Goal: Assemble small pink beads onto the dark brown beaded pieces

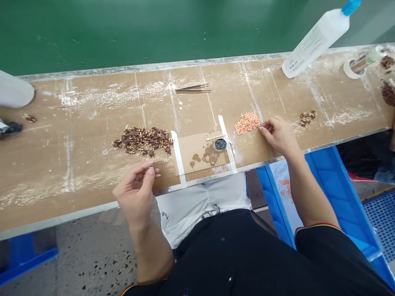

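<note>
Left hand: thumb and fingertips closed on a small dark piece, presumably for fine control.
Right hand: fingertips together at the edge of the orange pile; whether gripping, cannot tell.
Dark pile: just beyond left hand, apparently for easy reach.
Black pot: between hands, on card taped down, likely against sliding.
Tweezers: beyond both hands, seemingly set aside.

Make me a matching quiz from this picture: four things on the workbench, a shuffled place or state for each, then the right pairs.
1. Tweezers
2. Orange pile
3. Round dish
4. Brown-and-gold pile

A. Holds something black
B. Beside the right hand
C. Nearest the left hand
D. Nearest of these to the green panel

Pairs: 1-D, 2-B, 3-A, 4-C
</note>
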Available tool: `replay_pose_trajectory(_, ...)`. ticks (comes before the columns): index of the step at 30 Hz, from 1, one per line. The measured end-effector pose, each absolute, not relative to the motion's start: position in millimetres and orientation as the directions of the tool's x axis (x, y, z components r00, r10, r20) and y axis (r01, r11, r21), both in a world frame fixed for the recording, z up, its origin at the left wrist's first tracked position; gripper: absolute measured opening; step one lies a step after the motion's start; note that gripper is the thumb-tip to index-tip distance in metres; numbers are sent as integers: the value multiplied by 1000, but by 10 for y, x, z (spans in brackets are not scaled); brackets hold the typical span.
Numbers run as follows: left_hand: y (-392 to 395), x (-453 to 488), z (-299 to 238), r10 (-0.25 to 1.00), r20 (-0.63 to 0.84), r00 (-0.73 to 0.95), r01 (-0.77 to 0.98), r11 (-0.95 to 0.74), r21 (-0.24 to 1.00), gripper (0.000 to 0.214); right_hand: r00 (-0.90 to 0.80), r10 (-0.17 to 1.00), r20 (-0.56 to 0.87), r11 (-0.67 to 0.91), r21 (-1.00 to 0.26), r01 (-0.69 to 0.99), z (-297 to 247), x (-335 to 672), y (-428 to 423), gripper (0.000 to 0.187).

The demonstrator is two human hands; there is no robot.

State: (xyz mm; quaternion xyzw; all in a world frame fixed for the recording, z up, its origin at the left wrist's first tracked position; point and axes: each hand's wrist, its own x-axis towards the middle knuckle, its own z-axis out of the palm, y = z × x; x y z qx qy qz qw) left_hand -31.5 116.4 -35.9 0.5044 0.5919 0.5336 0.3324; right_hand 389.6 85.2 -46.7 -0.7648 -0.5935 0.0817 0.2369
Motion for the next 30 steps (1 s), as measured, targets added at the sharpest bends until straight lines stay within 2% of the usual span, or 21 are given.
replay_pose_trajectory(7,1147,-105,-456,984,91,-153,181,-62,981,12,83,996,42,-62,-363,930,-382,3953,989,15)
replay_pose_trajectory(12,1212,-33,-495,984,75,-159,99,-60,993,13,-66,998,-11,56,-404,913,-256,4027,997,12)
replay_pose_trajectory(17,1226,-57,-508,987,58,-149,113,-42,993,18,-56,998,-36,33,-464,885,-193,3996,921,13)
replay_pose_trajectory(30,1197,-101,-540,992,47,-114,76,-38,996,15,-78,996,-40,52,-449,892,-210,3965,822,9)
